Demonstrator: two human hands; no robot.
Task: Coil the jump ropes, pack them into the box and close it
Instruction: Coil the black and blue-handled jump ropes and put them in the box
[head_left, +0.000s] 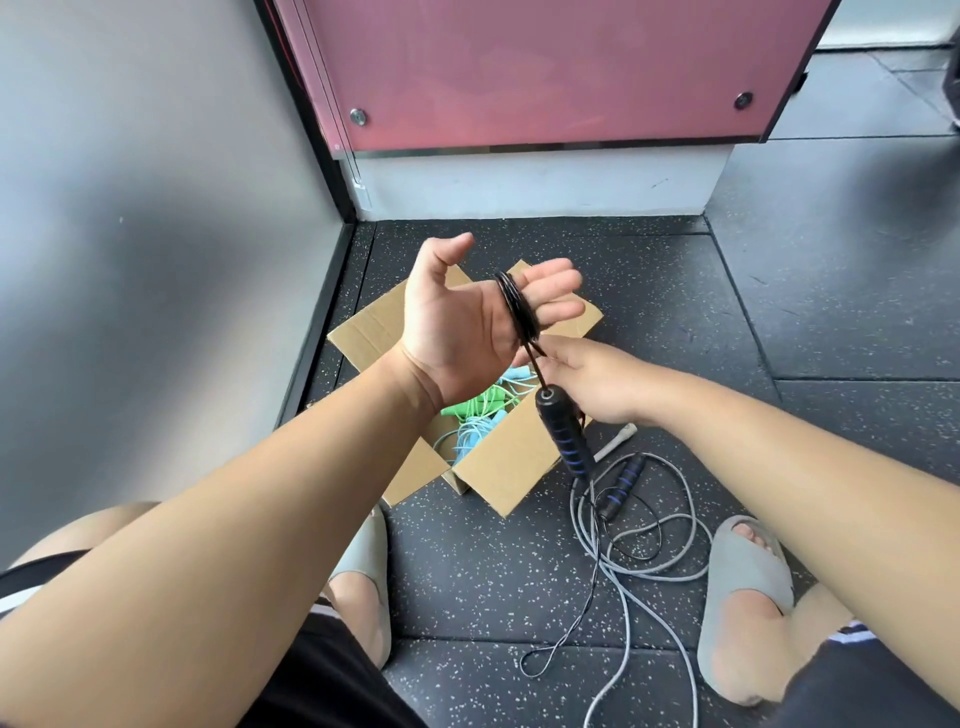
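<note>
My left hand (462, 322) is raised palm-up over the open cardboard box (498, 467), with several turns of the black jump rope (517, 306) wound around its fingers. My right hand (587, 382) pinches the rope just below the coil. One black handle with blue rings (563, 434) dangles under it. The rope's other handle (621, 488) lies on the floor with loose black cord. Inside the box lie a green rope (467, 408) and a light blue rope (470, 434).
A grey rope (631, 577) with a white handle (618, 439) sprawls on the speckled black floor to the right of the box. My feet in grey slippers (743, 566) flank it. A grey wall stands left, a pink panel behind.
</note>
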